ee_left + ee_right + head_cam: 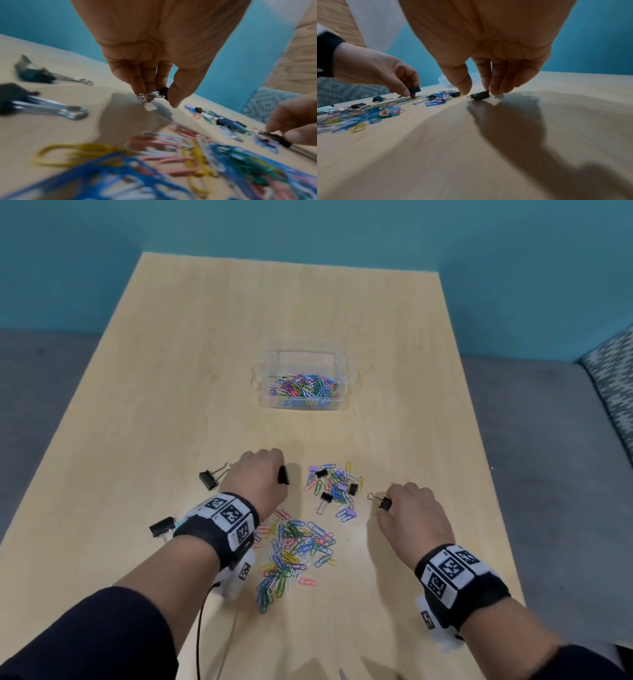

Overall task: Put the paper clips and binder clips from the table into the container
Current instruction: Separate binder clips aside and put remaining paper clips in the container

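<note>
Pinching binder clips (pixel 283 475), both hands (pixel 258 474) knuckles-up.

Bare table (pixel 239 422) lying open between hands and container (pixel 305 380), nothing blocking there. Mixed clip cluster (pixel 334 489) sitting between left hand (pixel 260 477) and right hand (pixel 411 515); paper clip pile (pixel 294 553) crowding near side between wrists.

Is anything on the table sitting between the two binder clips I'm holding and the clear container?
Nothing visible. Bare table lies between the left hand with its binder clip, the right hand with its black binder clip, and the container. The mixed clip pile sits between the hands.
</note>
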`<state>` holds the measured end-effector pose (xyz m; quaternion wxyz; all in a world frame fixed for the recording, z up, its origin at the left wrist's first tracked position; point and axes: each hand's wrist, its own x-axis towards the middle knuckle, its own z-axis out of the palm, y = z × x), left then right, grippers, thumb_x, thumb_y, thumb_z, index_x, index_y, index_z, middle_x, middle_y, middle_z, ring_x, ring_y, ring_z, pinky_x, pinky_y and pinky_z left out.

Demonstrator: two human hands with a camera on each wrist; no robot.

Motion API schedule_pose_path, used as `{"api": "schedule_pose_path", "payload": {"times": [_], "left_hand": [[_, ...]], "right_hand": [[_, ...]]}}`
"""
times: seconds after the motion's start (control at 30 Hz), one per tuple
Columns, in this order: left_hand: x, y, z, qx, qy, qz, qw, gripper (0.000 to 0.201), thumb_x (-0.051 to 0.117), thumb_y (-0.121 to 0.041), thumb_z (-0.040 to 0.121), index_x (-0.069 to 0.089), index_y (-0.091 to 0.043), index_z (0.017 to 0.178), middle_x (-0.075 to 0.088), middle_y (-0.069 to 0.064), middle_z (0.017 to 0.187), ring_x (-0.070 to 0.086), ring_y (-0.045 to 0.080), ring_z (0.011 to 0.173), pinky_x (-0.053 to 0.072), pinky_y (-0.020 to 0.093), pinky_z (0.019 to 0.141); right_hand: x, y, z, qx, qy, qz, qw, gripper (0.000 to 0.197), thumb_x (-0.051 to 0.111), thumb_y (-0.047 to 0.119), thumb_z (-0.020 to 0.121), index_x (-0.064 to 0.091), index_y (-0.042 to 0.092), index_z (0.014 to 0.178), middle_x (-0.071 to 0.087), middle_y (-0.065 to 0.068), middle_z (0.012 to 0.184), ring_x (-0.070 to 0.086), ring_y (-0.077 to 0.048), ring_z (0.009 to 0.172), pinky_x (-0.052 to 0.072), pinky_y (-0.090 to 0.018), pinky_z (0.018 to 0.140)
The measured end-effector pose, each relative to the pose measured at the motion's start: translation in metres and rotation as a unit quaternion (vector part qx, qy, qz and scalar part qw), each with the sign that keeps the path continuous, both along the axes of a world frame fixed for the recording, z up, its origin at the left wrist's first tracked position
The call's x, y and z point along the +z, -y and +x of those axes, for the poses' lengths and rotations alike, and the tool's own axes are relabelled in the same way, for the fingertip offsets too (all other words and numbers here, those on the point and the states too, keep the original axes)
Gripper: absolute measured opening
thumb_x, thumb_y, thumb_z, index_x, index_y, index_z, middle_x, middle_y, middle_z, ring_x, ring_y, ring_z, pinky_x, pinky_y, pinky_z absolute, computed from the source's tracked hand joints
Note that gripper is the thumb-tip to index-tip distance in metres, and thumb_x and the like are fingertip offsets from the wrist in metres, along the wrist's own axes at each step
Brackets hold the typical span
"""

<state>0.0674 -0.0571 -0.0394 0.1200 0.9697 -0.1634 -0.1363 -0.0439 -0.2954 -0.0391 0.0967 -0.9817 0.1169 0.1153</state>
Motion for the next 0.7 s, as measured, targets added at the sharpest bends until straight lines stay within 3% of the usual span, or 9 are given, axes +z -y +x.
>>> {"api": "schedule_pose_path", "payload": {"times": [0.17, 0.3, 0.4, 0.53, 0.7], "left_hand": [[0.000, -0.013, 0.005, 0.018, 0.030, 0.010, 0.999, 0.027, 0.063, -0.031, 0.077, 0.055, -0.016, 0.098, 0.055, 0.004, 0.092, 0.048, 0.027, 0.087, 0.044, 0.037, 0.069], [0.003, 0.005, -0.011, -0.012, 0.024, -0.023, 0.999, 0.020, 0.056, -0.031, 0.084, 0.056, -0.017, 0.099, 0.056, 0.003, 0.093, 0.049, 0.025, 0.088, 0.044, 0.038, 0.074], [0.002, 0.030, -0.029, -0.071, -0.007, -0.018, 0.997, 0.017, 0.050, -0.031, 0.088, 0.055, -0.018, 0.097, 0.055, 0.003, 0.092, 0.051, 0.026, 0.089, 0.043, 0.036, 0.072], [0.003, 0.058, -0.040, -0.094, -0.006, 0.035, 0.995, 0.020, 0.047, -0.033, 0.090, 0.052, -0.017, 0.100, 0.055, 0.006, 0.100, 0.051, 0.028, 0.092, 0.036, 0.035, 0.069], [0.004, 0.070, -0.040, -0.102, -0.010, 0.096, 0.990, 0.022, 0.048, -0.019, 0.087, 0.050, -0.015, 0.108, 0.053, 0.009, 0.108, 0.052, 0.028, 0.092, 0.032, 0.034, 0.065]], "right_hand": [[0.002, -0.030, -0.014, 0.110, 0.051, 0.019, 0.992, 0.012, 0.068, 0.022, 0.077, 0.058, 0.016, 0.081, 0.056, -0.004, 0.077, 0.053, -0.031, 0.072, 0.043, -0.038, 0.059], [0.002, -0.045, -0.003, 0.041, 0.035, 0.090, 0.995, 0.017, 0.052, 0.034, 0.091, 0.045, 0.020, 0.085, 0.056, -0.002, 0.085, 0.050, -0.028, 0.082, 0.030, -0.033, 0.062], [0.002, -0.050, 0.007, 0.024, 0.010, 0.098, 0.995, 0.016, 0.046, 0.031, 0.093, 0.033, 0.024, 0.085, 0.056, -0.003, 0.093, 0.048, -0.027, 0.088, 0.025, -0.033, 0.063], [0.005, -0.053, 0.014, 0.033, -0.021, 0.093, 0.995, 0.002, 0.043, 0.022, 0.090, 0.043, 0.020, 0.091, 0.056, -0.007, 0.097, 0.048, -0.029, 0.090, 0.025, -0.034, 0.062], [0.011, -0.054, 0.011, 0.012, -0.020, 0.130, 0.991, 0.005, 0.046, 0.019, 0.084, 0.042, 0.019, 0.088, 0.052, -0.006, 0.087, 0.048, -0.030, 0.083, 0.027, -0.035, 0.059]]}}
